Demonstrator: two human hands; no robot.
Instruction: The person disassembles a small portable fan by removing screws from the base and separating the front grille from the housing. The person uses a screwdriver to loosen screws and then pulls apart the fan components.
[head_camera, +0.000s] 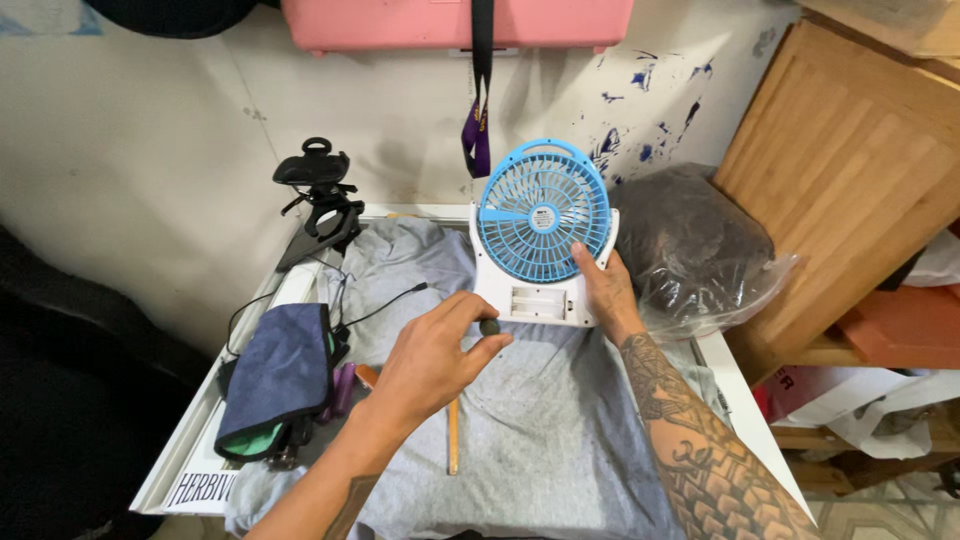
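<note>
A small blue and white table fan (544, 230) stands upright on a grey cloth (540, 420) spread over a white table (745, 385). My right hand (607, 288) grips the fan's lower right side and steadies it. My left hand (432, 358) hovers just in front of the fan's white base, pinching a small dark round knob (489, 327) between thumb and forefinger. An open rectangular recess shows in the base of the fan.
A folded blue cloth (280, 375), purple cylinders (341, 390), a thin wooden stick (453, 435) and black cables lie at the left. A black clamp mount (320, 195) stands at the back left. A clear bag of dark material (690, 250) sits at the right, beside a wooden cabinet (850, 170).
</note>
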